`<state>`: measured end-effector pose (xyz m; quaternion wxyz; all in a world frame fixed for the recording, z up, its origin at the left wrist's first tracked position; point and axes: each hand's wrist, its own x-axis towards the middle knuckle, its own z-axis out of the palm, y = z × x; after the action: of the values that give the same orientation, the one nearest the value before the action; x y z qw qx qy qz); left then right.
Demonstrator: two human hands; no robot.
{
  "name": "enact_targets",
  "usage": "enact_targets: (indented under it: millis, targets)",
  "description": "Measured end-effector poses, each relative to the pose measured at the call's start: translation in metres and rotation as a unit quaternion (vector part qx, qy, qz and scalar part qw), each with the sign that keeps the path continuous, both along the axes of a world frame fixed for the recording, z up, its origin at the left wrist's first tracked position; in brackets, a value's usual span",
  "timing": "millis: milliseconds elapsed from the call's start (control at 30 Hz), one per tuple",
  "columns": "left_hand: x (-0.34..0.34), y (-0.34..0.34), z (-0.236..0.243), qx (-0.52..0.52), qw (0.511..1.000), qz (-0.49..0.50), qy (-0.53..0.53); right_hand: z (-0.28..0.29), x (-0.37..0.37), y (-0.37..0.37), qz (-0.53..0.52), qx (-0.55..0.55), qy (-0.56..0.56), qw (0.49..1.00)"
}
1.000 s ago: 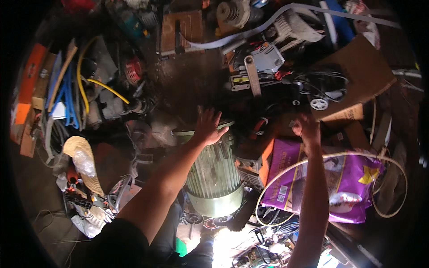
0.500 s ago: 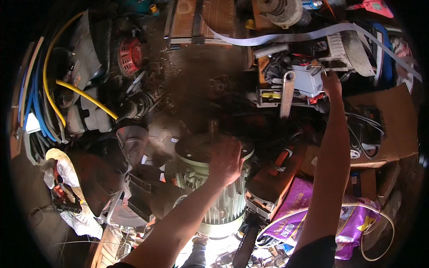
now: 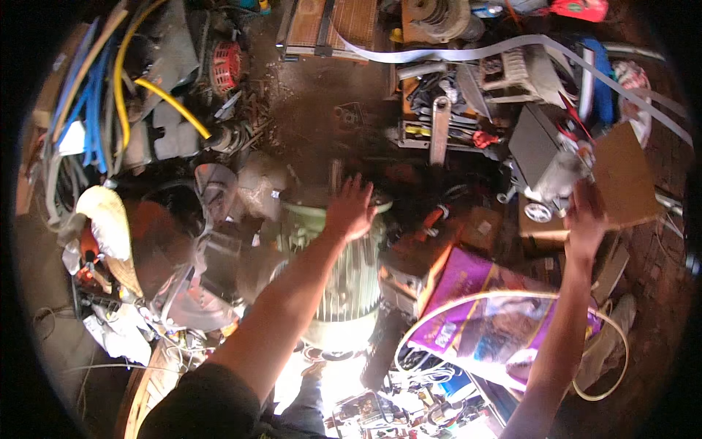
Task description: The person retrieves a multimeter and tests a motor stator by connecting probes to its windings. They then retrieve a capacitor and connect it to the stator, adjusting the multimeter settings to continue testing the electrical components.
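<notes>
Left hand (image 3: 351, 208): fingers spread, palm flat on the top end of the pale green ribbed motor (image 3: 344, 278); pressing or resting, not gripping. Motor stands upright among clutter on the floor, directly below the head camera, between the two forearms.

Right hand (image 3: 585, 216): fingers extended and open, reaching up at the edge of a brown cardboard sheet (image 3: 621, 175); contact cannot be told. Small white wheel (image 3: 539, 213) just left of it.

Purple bag (image 3: 482, 307) lies right of the motor, under the right forearm, ringed by a loop of pale hose (image 3: 439, 311). Yellow hose (image 3: 172, 102) far left. Long wrench (image 3: 439, 132) above, on a tool tray.
</notes>
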<state>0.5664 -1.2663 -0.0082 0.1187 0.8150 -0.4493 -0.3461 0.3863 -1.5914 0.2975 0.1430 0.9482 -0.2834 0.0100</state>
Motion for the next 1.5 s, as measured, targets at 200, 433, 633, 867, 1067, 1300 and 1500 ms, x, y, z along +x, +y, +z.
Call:
enact_targets:
  millis: [200, 433, 633, 867, 1067, 1300, 1500]
  targets:
    - [-0.028, 0.117, 0.159, -0.207, 0.968, 0.084, -0.111, 0.235, -0.178, 0.266, -0.033, 0.079, -0.001, 0.996]
    - [-0.141, 0.533, 0.360, -0.192, 0.941, 0.205, -0.190, 0.298, -0.424, 0.513, -0.287, 0.498, -0.394, 0.718]
    - [-0.340, 0.717, 0.434, -0.064, 0.903, 0.420, -0.062, 0.357, -0.547, 0.632, -0.205, 0.469, -0.334, 0.791]
    - [-0.487, 0.738, 0.494, -0.165, 0.873, 0.460, -0.007, 0.354, -0.593, 0.671, -0.130, 0.545, -0.245, 0.791]
    - [-0.576, 0.761, 0.578, -0.261, 0.771, 0.578, 0.058, 0.354, -0.571, 0.703, -0.109, 0.652, -0.260, 0.704]
    - [-0.677, 0.758, 0.578, -0.352, 0.775, 0.518, 0.086, 0.304, -0.515, 0.751, 0.493, 0.373, -0.150, 0.772]
    - [-0.802, 0.828, 0.603, -0.313, 0.691, 0.649, 0.056, 0.346, -0.504, 0.883, 0.190, 0.810, 0.074, 0.549]
